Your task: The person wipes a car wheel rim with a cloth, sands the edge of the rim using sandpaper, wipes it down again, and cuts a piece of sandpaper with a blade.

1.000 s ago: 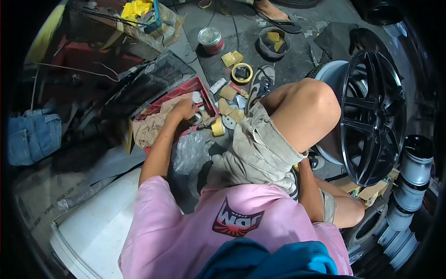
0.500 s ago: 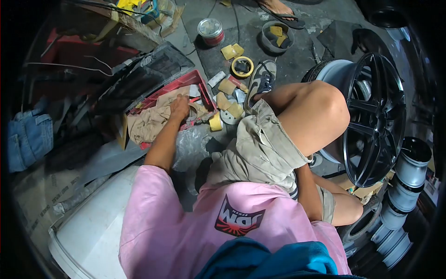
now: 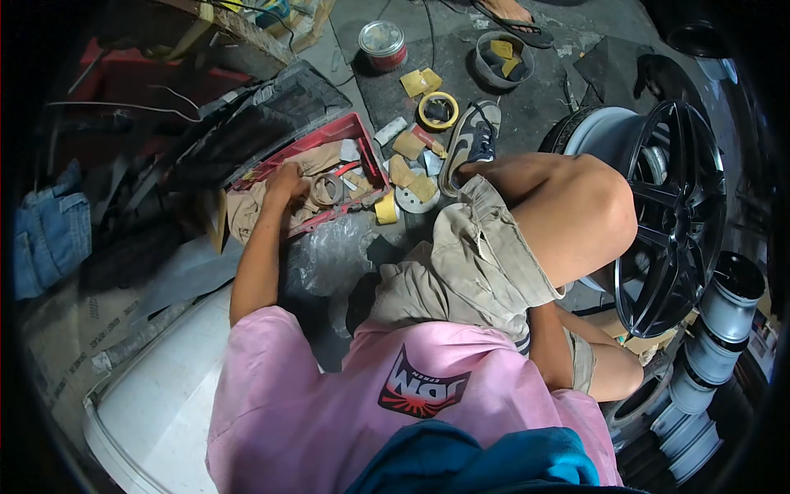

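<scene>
My left hand [image 3: 285, 183] is inside the red toolbox [image 3: 354, 128], its fingers curled on a crumpled tan cloth [image 3: 245, 210]; the fingertips are partly hidden. Just right of the hand, a tape roll [image 3: 327, 191] lies in the box, beside a red-handled tool [image 3: 347, 168] and pieces of tan sandpaper [image 3: 357, 183]. The black lid [image 3: 263, 123] leans back behind the box. Only the forearm [image 3: 549, 339] of my right arm shows; it passes behind my raised knee, which hides the hand.
Near my shoe [image 3: 473, 144] lie a yellow tape roll [image 3: 438, 110], sanding pieces [image 3: 420, 82] and a white perforated disc [image 3: 409, 201]. Beyond are a tin can [image 3: 383, 45] and a tub [image 3: 504, 62]. A black wheel rim [image 3: 671, 218] stands at right. Clear plastic [image 3: 329, 251] lies before the box.
My left hand has moved left within the toolbox and the tan cloth has shifted left with it. The tape roll and sandpaper pieces are now more exposed. The view has shifted slightly.
</scene>
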`<state>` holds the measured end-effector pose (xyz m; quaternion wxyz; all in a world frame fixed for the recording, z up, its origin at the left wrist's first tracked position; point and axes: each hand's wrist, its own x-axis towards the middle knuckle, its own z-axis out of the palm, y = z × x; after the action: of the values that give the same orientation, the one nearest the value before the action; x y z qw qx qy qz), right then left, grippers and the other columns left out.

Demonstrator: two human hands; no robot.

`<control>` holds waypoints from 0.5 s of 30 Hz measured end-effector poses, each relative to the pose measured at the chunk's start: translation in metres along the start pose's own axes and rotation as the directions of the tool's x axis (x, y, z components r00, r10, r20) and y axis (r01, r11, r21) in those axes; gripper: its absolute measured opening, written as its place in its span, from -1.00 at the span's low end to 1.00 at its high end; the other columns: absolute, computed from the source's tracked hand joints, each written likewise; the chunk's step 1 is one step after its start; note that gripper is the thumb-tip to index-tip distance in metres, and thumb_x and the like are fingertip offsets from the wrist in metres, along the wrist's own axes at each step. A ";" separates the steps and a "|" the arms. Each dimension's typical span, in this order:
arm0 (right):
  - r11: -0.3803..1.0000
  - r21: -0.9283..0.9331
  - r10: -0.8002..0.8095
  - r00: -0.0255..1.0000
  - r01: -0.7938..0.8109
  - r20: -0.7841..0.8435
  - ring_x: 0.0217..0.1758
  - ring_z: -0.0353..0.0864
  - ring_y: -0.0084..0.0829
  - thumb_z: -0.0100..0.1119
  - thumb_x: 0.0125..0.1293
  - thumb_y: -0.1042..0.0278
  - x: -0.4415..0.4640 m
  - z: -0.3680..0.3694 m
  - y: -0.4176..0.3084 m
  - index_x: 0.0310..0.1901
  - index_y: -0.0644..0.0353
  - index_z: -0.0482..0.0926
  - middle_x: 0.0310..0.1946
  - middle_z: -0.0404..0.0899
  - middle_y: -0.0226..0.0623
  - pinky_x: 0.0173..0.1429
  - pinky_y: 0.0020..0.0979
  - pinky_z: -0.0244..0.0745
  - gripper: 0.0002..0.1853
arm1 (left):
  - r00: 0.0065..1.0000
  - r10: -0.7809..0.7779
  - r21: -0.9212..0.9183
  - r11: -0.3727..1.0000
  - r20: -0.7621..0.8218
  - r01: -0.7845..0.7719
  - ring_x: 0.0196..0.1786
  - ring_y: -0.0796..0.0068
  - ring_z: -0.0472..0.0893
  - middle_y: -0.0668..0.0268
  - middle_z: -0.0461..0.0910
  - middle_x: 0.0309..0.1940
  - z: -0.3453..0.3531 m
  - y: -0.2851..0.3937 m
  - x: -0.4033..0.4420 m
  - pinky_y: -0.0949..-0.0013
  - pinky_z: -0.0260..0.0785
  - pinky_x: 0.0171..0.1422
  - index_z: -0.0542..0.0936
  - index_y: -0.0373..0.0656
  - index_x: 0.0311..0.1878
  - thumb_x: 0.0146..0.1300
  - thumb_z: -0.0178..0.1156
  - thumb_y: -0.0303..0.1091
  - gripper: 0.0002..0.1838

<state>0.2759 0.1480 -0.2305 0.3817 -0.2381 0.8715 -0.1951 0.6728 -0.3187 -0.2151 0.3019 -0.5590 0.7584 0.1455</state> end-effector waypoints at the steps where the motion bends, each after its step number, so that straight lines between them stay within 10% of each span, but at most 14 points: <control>1: 1.000 0.000 -0.001 1.000 0.001 0.001 0.00 0.78 -0.05 0.39 0.21 0.42 -0.001 0.000 0.000 -0.02 0.33 0.71 -0.11 0.76 0.09 0.13 -0.11 0.66 -0.69 | 1.000 0.000 -0.018 1.000 -0.028 0.000 0.20 -0.09 0.73 0.04 0.76 0.12 -0.009 0.011 -0.001 -0.04 0.58 0.30 0.76 -0.03 0.12 0.25 0.37 -0.15 -0.61; 7: 1.000 -0.014 0.003 1.000 -0.003 -0.002 0.01 0.78 -0.03 0.37 0.22 0.43 -0.005 -0.002 -0.001 -0.02 0.33 0.71 -0.09 0.76 0.10 0.14 -0.09 0.66 -0.70 | 0.833 0.386 -0.440 0.717 -0.395 -0.541 -0.07 -0.12 0.77 -0.05 0.78 -0.19 -0.055 0.134 -0.050 -0.02 0.61 0.08 0.76 -0.16 -0.17 0.33 0.26 -0.20 -0.76; 9: 1.000 -0.014 0.004 1.000 -0.004 -0.002 0.01 0.77 -0.02 0.37 0.22 0.43 -0.005 -0.002 -0.002 -0.02 0.33 0.71 -0.09 0.75 0.10 0.14 -0.09 0.66 -0.70 | 0.802 0.486 -0.547 0.590 -0.348 -0.594 -0.21 0.16 0.79 -0.01 0.77 -0.28 -0.030 0.173 -0.054 0.16 0.60 -0.03 0.78 -0.22 -0.11 0.30 0.27 -0.33 -0.78; 15: 0.999 -0.035 0.037 0.999 -0.037 -0.001 0.03 0.77 0.00 0.36 0.22 0.44 -0.019 -0.011 0.007 -0.02 0.33 0.72 -0.07 0.75 0.10 0.15 -0.08 0.66 -0.71 | 0.869 0.480 -0.563 0.688 -0.119 -0.457 0.05 -0.14 0.75 -0.06 0.79 -0.12 0.065 0.239 -0.040 0.00 0.58 0.22 0.79 -0.17 -0.12 0.29 0.35 -0.10 -0.68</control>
<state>0.2769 0.1661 -0.2158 0.3810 -0.2284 0.8791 -0.1727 0.4757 -0.1726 -0.2684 0.0861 -0.4082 0.7897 0.4497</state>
